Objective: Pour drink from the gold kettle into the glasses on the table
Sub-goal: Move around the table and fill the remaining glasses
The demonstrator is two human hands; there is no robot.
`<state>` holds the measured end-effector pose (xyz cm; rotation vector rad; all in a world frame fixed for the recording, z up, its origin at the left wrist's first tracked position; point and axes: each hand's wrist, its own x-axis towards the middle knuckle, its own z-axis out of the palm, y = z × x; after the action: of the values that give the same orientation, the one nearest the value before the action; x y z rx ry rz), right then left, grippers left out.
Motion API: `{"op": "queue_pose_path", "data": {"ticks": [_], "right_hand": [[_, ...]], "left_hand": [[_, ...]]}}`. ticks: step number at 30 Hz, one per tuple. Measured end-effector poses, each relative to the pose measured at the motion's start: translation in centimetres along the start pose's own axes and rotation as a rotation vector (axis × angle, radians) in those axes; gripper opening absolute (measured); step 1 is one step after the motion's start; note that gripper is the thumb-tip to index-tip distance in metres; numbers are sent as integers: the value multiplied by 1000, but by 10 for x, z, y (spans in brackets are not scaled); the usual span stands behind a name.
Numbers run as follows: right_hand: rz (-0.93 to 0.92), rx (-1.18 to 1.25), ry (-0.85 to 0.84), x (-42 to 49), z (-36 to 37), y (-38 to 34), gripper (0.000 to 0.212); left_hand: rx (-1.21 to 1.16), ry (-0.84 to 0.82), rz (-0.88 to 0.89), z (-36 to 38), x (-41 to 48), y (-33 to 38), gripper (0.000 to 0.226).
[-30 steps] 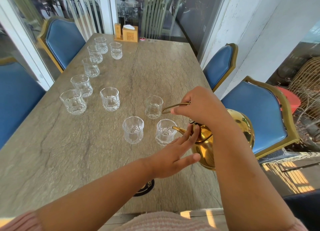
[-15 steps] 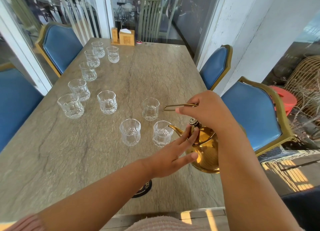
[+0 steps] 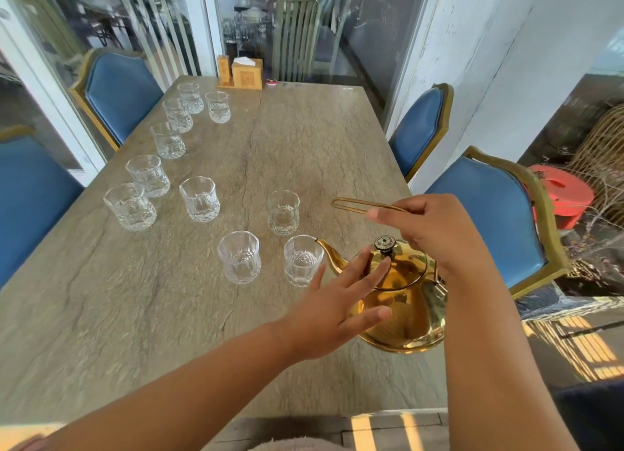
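Note:
The gold kettle (image 3: 405, 309) is near the table's front right, its spout tip at the rim of the nearest cut glass (image 3: 301, 260). My right hand (image 3: 429, 227) grips the kettle's thin gold handle above the lid. My left hand (image 3: 337, 302) lies flat against the kettle's left side, fingers spread, two fingertips on the lid by the dark knob. A second glass (image 3: 239, 256) stands just left of the first, a third glass (image 3: 283, 212) behind it. Several more glasses (image 3: 199, 199) run along the left side toward the far end.
The stone-look table (image 3: 101, 315) has blue gold-framed chairs on both sides: two at the right (image 3: 489, 214), two at the left (image 3: 118, 92). A wooden napkin holder (image 3: 241, 74) stands at the far edge. A red plastic stool (image 3: 560, 194) is beyond the right chairs.
The kettle has come down and in over the table, its spout now at the nearest glass's rim. My left hand has stayed on its side and lid.

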<state>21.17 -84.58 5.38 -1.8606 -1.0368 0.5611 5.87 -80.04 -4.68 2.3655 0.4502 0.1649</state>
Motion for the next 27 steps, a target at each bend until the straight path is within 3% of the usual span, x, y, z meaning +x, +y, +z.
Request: {"op": "queue_pose_path", "data": {"ticks": [11,17,27], "right_hand": [[47,21,101,-37,19,-29,23],[78,29,277,-72,71,-66,19],[215,80,474,-104,166,-100,32]], "left_hand": [[7,-75,125,-23,-33,-8,69],[38,-209,265,-64,-75,-39,70],[63,-322,430,-113,-138,-112,66]]}}
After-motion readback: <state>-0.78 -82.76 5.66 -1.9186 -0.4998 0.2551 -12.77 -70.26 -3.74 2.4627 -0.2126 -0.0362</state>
